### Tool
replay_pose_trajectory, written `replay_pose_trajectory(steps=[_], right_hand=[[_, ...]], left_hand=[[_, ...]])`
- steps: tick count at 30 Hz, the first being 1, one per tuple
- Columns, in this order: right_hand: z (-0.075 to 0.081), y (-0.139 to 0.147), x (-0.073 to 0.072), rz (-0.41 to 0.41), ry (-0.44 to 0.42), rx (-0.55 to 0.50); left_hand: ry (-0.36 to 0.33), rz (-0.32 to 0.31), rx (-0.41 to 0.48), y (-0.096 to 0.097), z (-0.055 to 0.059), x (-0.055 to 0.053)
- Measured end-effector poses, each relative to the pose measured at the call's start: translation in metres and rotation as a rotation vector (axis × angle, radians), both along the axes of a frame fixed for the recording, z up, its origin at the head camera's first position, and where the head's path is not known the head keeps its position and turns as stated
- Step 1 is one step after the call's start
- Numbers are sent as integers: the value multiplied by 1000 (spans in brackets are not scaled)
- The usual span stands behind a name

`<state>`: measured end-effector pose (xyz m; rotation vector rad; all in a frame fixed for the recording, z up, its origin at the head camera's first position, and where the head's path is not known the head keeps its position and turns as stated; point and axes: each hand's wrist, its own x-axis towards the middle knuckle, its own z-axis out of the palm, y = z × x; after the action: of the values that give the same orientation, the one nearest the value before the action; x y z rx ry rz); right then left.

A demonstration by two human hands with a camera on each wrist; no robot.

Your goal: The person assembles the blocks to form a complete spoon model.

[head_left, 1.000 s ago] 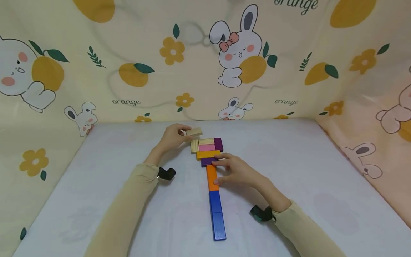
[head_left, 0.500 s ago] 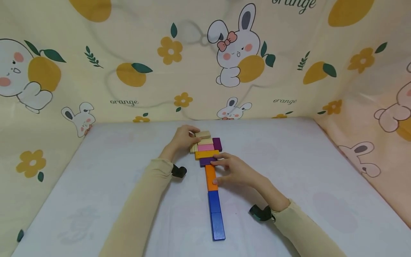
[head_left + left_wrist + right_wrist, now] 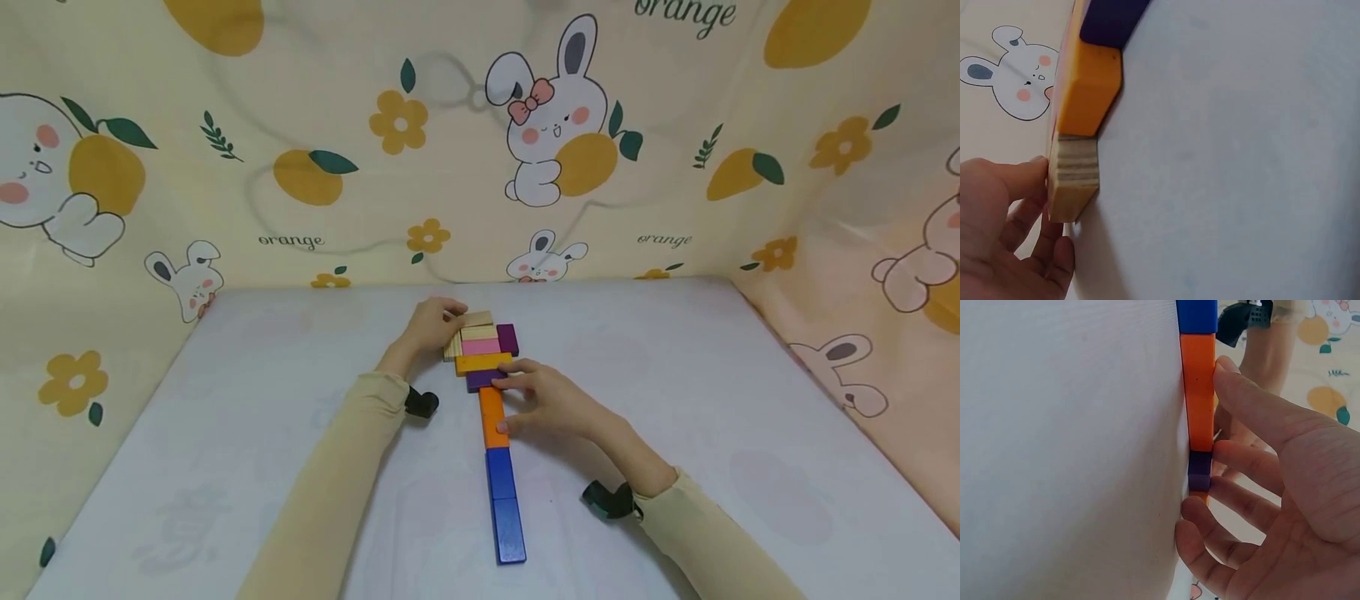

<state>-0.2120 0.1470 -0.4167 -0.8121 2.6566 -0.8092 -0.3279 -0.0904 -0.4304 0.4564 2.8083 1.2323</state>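
My left hand [image 3: 433, 323] holds a plain wooden block [image 3: 478, 318] by its left end, at the far end of a flat row of blocks. Below that block lie another plain block [image 3: 480, 333], a pink block [image 3: 480, 346] and a yellow block [image 3: 482, 363]. A striped-grain block [image 3: 1077, 164] stands along the left side, partly behind the left hand; a dark purple block [image 3: 507, 338] stands along the right. My right hand [image 3: 551, 400] rests relaxed beside the row, its fingertips at a purple block [image 3: 482, 381] and its thumb at an orange block [image 3: 1199, 394].
Two blue blocks [image 3: 501, 473] continue the row toward me. White cloth covers the table [image 3: 637, 358], and a printed curtain [image 3: 450, 183] rises behind it. A small black camera [image 3: 609, 500] is strapped at each wrist.
My left hand has moved right and slightly toward me, bringing the plain wooden block up against the top of the row. The right hand stays in place.
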Motion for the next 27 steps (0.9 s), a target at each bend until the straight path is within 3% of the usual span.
replay_pose_trajectory(steps=[11, 16, 21, 27], right_hand=[[0, 0, 1, 0, -1, -10], [2, -1, 2, -11, -7, -7], [2, -2, 3, -19, -5, 6], [2, -2, 3, -10, 12, 8]], left_hand=[[18, -23, 26, 0, -3, 0], [44, -2, 92, -7, -3, 8], [13, 75, 179, -13, 0, 26], [13, 226, 234, -15, 2, 48]])
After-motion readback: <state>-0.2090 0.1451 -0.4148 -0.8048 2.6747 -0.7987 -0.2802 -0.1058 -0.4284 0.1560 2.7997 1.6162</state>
